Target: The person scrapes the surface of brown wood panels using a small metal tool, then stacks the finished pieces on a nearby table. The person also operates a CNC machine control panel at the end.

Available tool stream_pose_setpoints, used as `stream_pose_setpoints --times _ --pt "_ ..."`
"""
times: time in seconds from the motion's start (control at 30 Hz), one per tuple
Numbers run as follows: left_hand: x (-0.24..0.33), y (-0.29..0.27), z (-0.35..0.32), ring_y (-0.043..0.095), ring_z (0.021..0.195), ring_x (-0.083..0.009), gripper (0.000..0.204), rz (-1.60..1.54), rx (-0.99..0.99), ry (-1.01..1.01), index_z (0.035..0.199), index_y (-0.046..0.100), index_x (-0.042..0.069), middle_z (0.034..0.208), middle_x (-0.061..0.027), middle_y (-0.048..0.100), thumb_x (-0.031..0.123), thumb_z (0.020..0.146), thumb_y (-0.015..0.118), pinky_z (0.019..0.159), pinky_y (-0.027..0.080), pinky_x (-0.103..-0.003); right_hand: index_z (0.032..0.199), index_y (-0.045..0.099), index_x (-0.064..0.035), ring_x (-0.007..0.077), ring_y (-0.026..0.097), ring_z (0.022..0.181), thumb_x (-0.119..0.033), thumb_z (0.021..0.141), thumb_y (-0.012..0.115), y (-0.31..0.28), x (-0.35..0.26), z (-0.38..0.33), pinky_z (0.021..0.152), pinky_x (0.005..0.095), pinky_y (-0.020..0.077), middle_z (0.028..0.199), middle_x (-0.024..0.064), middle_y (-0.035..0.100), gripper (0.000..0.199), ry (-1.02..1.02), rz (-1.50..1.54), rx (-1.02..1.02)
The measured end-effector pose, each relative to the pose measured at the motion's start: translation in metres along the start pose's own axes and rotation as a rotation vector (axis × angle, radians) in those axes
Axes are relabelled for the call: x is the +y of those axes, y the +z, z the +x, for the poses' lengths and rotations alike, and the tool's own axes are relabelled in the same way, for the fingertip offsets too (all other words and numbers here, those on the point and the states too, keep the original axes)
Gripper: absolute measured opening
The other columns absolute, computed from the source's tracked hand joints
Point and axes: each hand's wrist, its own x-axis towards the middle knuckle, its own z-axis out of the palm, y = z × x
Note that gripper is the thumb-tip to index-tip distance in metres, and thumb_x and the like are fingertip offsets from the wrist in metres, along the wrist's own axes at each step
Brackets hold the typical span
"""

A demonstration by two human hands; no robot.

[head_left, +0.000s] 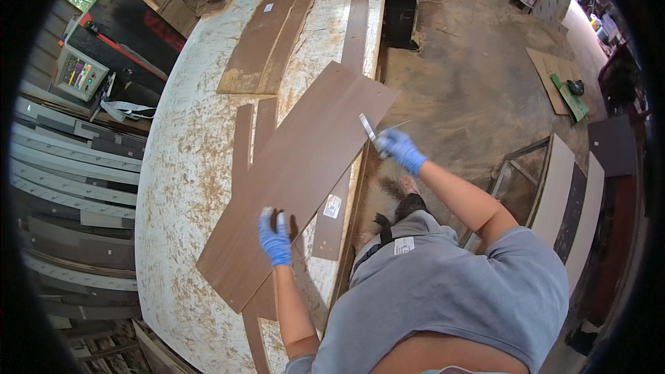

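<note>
A brown wood-grain panel (298, 187) lies slantwise across the sawdust-covered white worktable, on top of several narrower brown strips. My left hand (275, 239), in a blue glove with pale fingertips, rests on the panel close to its near edge, fingers stretched and apart. Past the panel's right edge, my right hand (400, 149), gloved the same way, is closed around a slim, flat, silvery hand tool (368, 127). The tool's tip points up and left over the panel; its exact kind does not show. Whether it touches the surface I cannot tell.
Long brown boards (260, 34) lie at the table's (173, 187) far end. Stacked strips (76, 166) line the left, below a machine control panel (81, 73). To my right, a metal frame (516, 173) stands beside leaning panels (554, 187); cardboard (544, 73) lies on the floor.
</note>
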Motion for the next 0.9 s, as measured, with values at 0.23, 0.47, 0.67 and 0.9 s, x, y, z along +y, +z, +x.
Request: stream_pose_setpoints --times 0.23,0.47,0.67,0.9 --pt "0.064 0.126 0.004 0.049 0.113 -0.032 0.033 0.333 -0.113 0.116 0.105 0.061 0.007 0.117 -0.0146 0.057 0.023 0.077 0.068 0.099 0.036 -0.041 0.102 0.06 -0.0067 0.0073 0.052 0.067 -0.024 0.087 0.059 -0.163 0.002 0.122 0.063 0.0228 0.0464 0.078 -0.0022 0.055 0.022 0.009 -0.065 0.151" --pt "0.068 0.177 0.007 0.049 0.112 -0.0321 0.031 0.419 0.054 -0.062 0.104 0.062 0.008 0.114 -0.0146 0.058 0.022 0.077 0.068 0.1 0.033 -0.043 0.098 0.063 -0.0066 0.0081 0.05 0.06 -0.026 0.085 0.061 -0.186 0.039 0.208 0.054 0.024 0.0422 0.074 -0.0017 0.057 0.023 0.164 -0.251 -0.159" --pt "0.062 0.191 0.008 0.057 0.1 -0.0295 0.032 0.184 0.228 -0.251 0.104 0.061 0.001 0.108 -0.0165 0.059 0.019 0.078 0.068 0.092 0.043 -0.037 0.085 0.063 -0.0061 0.0096 0.047 0.059 -0.022 0.083 0.059 -0.178 0.027 0.204 0.053 0.0263 0.0396 0.07 -0.0006 0.054 0.016 0.248 0.039 -0.24" --pt "0.109 0.217 0.149 0.054 0.109 -0.0288 0.047 0.359 0.136 -0.142 0.117 0.053 0.004 0.117 -0.015 0.057 0.026 0.078 0.068 0.093 0.042 -0.035 0.081 0.059 -0.0103 0.0095 0.046 0.055 -0.026 0.084 0.06 -0.195 0.032 0.221 0.053 0.0234 0.0401 0.067 -0.0025 0.05 0.015 0.296 0.0 -0.087"
